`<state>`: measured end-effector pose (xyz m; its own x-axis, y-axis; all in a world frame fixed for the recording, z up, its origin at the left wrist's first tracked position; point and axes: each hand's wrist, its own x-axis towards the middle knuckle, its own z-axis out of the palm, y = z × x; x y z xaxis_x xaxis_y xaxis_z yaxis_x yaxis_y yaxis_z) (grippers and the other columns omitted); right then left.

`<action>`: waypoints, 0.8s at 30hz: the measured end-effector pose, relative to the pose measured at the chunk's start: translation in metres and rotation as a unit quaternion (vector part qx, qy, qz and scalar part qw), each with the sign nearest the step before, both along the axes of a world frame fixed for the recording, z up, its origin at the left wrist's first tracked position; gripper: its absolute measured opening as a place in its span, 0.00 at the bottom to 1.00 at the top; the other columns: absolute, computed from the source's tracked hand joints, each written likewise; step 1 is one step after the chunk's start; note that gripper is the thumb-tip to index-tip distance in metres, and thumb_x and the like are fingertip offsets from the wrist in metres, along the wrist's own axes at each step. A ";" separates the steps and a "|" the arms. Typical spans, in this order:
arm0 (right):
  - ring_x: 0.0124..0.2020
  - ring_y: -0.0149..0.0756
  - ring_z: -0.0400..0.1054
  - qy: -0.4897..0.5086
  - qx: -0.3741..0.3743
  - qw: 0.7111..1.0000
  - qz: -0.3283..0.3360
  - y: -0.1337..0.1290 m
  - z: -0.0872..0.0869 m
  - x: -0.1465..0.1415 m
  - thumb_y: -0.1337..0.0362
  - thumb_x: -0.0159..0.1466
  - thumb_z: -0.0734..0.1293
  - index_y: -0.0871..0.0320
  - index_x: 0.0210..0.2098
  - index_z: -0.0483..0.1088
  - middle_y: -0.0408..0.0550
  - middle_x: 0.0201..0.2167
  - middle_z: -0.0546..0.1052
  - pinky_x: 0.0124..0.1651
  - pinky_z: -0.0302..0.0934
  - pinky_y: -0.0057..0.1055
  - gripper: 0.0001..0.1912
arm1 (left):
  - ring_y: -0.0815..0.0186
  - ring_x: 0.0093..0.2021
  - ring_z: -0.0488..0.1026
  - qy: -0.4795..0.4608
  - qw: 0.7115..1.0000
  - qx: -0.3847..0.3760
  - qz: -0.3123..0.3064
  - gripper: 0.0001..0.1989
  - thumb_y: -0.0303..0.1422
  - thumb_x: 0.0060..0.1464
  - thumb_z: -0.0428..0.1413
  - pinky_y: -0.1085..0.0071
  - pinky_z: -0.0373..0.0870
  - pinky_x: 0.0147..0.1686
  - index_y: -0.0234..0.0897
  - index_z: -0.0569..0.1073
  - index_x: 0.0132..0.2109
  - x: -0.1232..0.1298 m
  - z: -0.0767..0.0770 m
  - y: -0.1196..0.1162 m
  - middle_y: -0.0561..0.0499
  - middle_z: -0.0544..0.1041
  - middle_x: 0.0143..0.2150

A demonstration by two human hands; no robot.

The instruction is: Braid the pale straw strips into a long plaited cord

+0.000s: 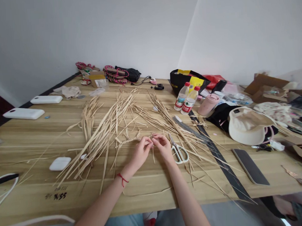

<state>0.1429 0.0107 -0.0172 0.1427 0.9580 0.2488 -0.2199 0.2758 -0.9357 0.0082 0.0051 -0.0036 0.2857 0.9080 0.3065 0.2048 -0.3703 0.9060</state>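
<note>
A short braid of dry straw (129,140) lies on the wooden table and runs rightward into my fingers. My left hand (142,150) is closed in a pinch at the braid's right end. Right beside it my right hand (162,146) pinches the same end, fingertips nearly touching those of the left. My fingers hide the exact strands between them. Just right of my right hand lie scissors (179,153) with pale green handles. Loose straw strips (110,120) spread in a bundle behind and left of my hands, and another bundle (172,120) fans out to the right.
Two water bottles (188,100), a pink cup (208,104) and a black bag (176,82) stand at the back right. Nearer are a cream cap (248,129) and a dark phone (250,166). A white case (60,163) lies left. A person's arm (284,205) shows at lower right.
</note>
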 end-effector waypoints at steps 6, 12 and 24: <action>0.41 0.39 0.70 0.000 -0.011 1.000 -0.004 0.001 0.001 0.000 0.57 0.50 0.73 0.56 0.35 0.70 0.49 0.38 0.75 0.47 0.66 0.40 0.16 | 0.67 0.36 0.75 0.095 0.988 0.109 0.046 0.04 0.30 0.60 0.48 0.71 0.70 0.36 0.39 0.65 0.42 -0.001 0.001 -0.003 0.50 0.76 0.37; 0.44 0.39 0.70 -0.029 -0.003 1.000 0.008 0.000 0.004 0.001 0.56 0.52 0.72 0.57 0.30 0.71 0.50 0.41 0.75 0.48 0.65 0.39 0.12 | 0.64 0.36 0.74 0.200 0.957 0.197 0.071 0.05 0.30 0.61 0.47 0.69 0.69 0.35 0.38 0.66 0.42 -0.004 0.000 -0.003 0.49 0.76 0.36; 0.43 0.40 0.70 -0.021 0.002 1.000 0.012 0.002 0.000 0.003 0.57 0.52 0.72 0.56 0.27 0.72 0.50 0.37 0.76 0.49 0.64 0.40 0.10 | 0.59 0.45 0.67 0.194 0.931 0.262 0.164 0.05 0.32 0.57 0.53 0.60 0.65 0.47 0.39 0.71 0.41 -0.014 0.013 0.004 0.48 0.75 0.40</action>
